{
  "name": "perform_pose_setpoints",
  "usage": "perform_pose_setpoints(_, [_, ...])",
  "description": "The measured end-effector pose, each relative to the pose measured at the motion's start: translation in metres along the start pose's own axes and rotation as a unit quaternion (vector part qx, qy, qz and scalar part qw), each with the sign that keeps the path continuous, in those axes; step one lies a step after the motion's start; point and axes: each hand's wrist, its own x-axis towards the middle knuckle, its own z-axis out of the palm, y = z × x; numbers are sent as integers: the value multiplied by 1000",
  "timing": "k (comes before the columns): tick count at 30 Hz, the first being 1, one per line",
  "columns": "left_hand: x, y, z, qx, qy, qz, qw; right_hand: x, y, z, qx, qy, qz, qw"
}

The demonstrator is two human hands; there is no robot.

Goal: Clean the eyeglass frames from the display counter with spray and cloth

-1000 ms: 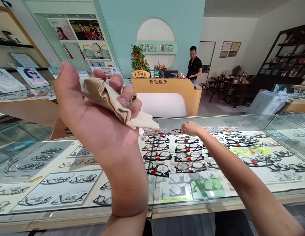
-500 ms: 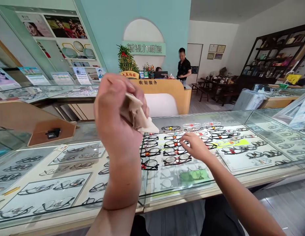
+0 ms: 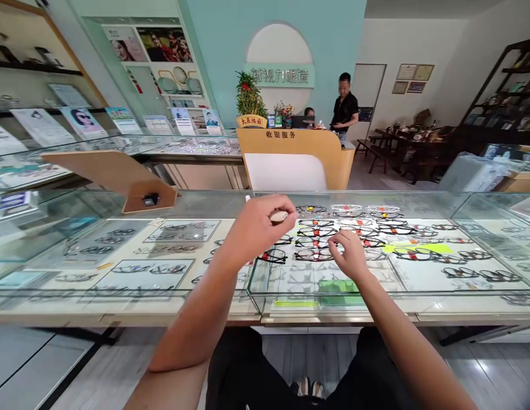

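My left hand (image 3: 263,225) is closed round a crumpled beige cloth (image 3: 278,216), of which only a small part shows between the fingers; it hovers over the glass display case (image 3: 256,320). To its right, my right hand (image 3: 349,250) is held over the case with thumb and fingers curled close together; whether anything small is between them is hidden. Under and around both hands lie rows of glasses, among them a dark pair (image 3: 272,255) near my left hand and another dark pair (image 3: 313,254) beside my right hand.
A brown wooden stand (image 3: 115,176) rests at the left on the case. More glasses (image 3: 419,254) lie to the right. Beyond are a counter (image 3: 294,142) with a plant (image 3: 250,97) and a standing person (image 3: 345,108). A green sheet (image 3: 339,291) shows near the front.
My left hand has come down and away from the camera, and the cloth is now mostly hidden in it. The view has turned left and tilted down. My right hand stays over the glasses.
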Motion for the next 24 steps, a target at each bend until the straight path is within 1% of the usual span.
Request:
perform_pose_setpoints(2, [-13,-24,-3,99,-79,-50,991,-1,-1,-1,4,5,-10,1000])
perform_pose_setpoints(4, [-26,-50,-3,184,-151,-109,965,-2,-1,-2,10,13,-16,1000])
perform_pose_setpoints(6, [-38,-73,-1,253,-202,-142,935,-3,1,-3,15,18,-23,999])
perform_pose_setpoints(8, [-47,-93,4,299,-241,-157,910,-3,2,-3,19,19,-29,999])
perform_pose_setpoints(10, [-52,-108,10,317,-257,-155,900,-5,4,-3,21,18,-29,999])
perform_pose_setpoints(12, [-53,-120,17,318,-265,-153,897,-6,5,-3,25,17,-27,999])
perform_pose_setpoints(14, [-51,-128,24,312,-271,-149,898,-6,6,-2,31,17,-26,999])
perform_pose_setpoints(17, [-47,-135,30,292,-281,-134,904,-6,7,-1,43,17,-26,999])
perform_pose_setpoints(20, [-42,-138,26,256,-296,-125,912,-6,7,-2,60,11,-22,998])
perform_pose_setpoints(22, [-40,-139,18,227,-305,-127,916,-8,8,-4,77,15,-7,997])
perform_pose_setpoints(24, [-37,-140,8,170,-300,-135,929,-9,10,-8,94,36,22,995])
